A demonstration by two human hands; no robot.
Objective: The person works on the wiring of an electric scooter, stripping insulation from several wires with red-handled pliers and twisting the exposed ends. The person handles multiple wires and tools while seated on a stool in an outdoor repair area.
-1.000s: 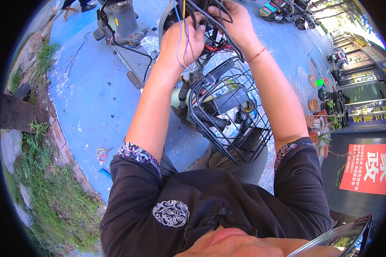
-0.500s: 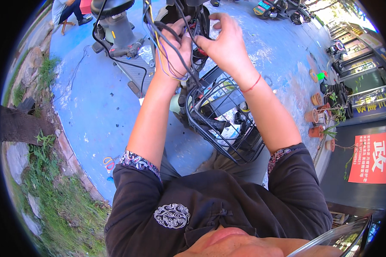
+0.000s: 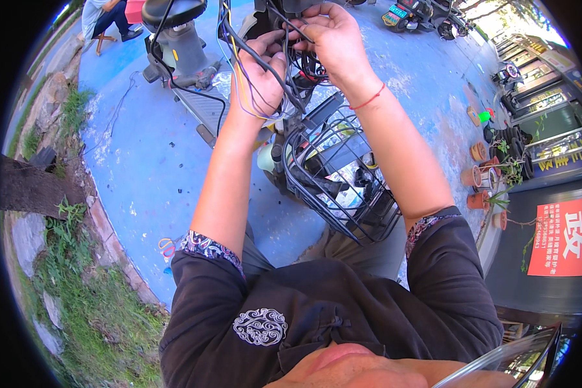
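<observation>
We see the right hand (image 3: 336, 45), spread a moment ago, now pinching a dark cable (image 3: 302, 32) beyond the basket (image 3: 323, 111); the half-curled left hand (image 3: 263, 84) bears wires, so both hands are engaged

Downward fisheye view from head height

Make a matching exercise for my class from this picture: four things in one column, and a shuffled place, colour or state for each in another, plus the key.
Things
1. cables
2. wire basket
3. scissors
4. flowerpots

Descriptions
A. reddish-brown, at the picture's right
B. lying on the blue ground, left of the person
C. held by the left hand and right hand
D. black, made of crossing bars

Pairs: 1-C, 2-D, 3-B, 4-A
</observation>
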